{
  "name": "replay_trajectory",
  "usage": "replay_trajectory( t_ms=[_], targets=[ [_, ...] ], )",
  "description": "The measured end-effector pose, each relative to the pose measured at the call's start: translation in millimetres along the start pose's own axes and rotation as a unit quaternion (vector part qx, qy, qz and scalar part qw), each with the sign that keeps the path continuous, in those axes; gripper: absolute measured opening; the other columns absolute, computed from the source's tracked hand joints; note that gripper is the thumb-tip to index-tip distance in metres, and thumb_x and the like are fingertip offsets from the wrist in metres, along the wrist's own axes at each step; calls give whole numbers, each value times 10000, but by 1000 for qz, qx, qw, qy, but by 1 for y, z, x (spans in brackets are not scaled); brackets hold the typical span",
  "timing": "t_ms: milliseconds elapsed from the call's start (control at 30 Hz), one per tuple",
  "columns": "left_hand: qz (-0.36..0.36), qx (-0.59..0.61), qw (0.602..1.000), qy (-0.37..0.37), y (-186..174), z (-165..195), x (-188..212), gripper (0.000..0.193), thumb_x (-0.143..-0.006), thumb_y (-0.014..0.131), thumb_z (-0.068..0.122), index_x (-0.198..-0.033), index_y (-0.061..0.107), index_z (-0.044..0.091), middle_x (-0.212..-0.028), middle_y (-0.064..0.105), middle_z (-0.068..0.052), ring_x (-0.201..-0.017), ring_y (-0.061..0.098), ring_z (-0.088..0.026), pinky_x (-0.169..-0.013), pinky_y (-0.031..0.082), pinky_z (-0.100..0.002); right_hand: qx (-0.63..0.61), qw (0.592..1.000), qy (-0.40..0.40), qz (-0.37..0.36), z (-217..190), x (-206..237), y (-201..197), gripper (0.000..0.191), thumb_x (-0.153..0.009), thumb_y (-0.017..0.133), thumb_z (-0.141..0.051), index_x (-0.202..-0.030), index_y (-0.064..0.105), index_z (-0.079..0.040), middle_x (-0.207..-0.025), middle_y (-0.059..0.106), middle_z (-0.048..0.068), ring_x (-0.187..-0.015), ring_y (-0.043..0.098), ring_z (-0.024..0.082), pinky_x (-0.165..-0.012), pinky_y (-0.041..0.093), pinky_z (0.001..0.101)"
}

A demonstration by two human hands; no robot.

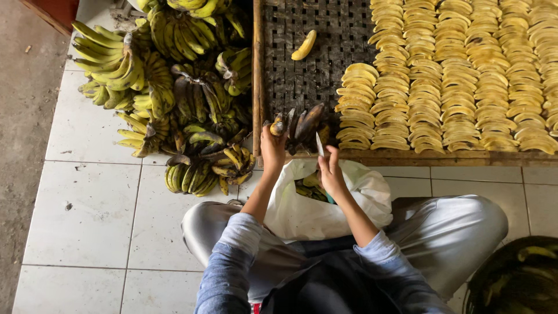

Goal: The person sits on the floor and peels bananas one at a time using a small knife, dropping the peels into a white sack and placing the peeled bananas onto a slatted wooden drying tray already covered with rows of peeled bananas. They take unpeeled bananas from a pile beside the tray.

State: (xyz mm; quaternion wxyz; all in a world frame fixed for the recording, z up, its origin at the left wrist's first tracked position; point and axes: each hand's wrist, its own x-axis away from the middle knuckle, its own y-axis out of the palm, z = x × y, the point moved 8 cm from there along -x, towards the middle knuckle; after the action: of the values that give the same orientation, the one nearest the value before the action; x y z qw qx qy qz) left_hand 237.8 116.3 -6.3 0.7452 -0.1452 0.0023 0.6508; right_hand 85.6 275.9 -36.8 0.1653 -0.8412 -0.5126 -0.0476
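Hundreds of peeled bananas (465,75) lie in close overlapping rows on a woven tray (302,75), filling its right part; one lone peeled banana (304,45) lies apart on the bare weave at the upper left; beside the tray, on the tiled floor (87,215), a big heap of unpeeled bunches (168,99) is piled, green-yellow with dark patches; a white bag (343,203) sits open between the person's knees, with peels inside it; a dark bucket (517,279) shows at the lower right corner; the left hand (273,148) is closed on the stem of a dark small bunch (299,125) held over the tray's near edge; the right hand (332,171) grips a knife (319,145), blade up, just beside that bunch, above the bag.
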Motion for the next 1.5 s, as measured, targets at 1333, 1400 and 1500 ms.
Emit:
replay_trajectory(
  t_ms=[1333, 1400, 1500],
  targets=[
    [-44, 271, 957, -89, -9, 29, -12, 506, -1005, 696, 132, -1421, 417, 62, -1102, 623, -52, -952, 597, -134, -788, 519, -273, 190, 861, -457, 116, -157, 0, -8, 333, -1128, 613, -216, -1382, 443, -83, -1102, 650, 165, -888, 685, 335, -728, 551, 406],
    [-99, 242, 959, -111, -3, 46, 0, 507, -967, 745, 147, -1377, 470, 31, -1048, 609, -67, -908, 600, -147, -766, 523, -292, 181, 909, -359, 108, -155, 4, -24, 398, -1080, 661, -190, -1421, 488, -79, -1050, 646, 140, -837, 681, 308, -716, 554, 391],
    [-201, 133, 970, -41, 11, 84, 28, 444, -905, 770, 172, -1269, 568, 20, -1039, 727, -69, -916, 667, -122, -783, 554, -288, 236, 923, -304, 23, -158, 24, -30, 421, -1062, 598, -218, -1433, 466, -72, -1047, 683, 164, -701, 706, 296, -605, 531, 395]
  ],
)
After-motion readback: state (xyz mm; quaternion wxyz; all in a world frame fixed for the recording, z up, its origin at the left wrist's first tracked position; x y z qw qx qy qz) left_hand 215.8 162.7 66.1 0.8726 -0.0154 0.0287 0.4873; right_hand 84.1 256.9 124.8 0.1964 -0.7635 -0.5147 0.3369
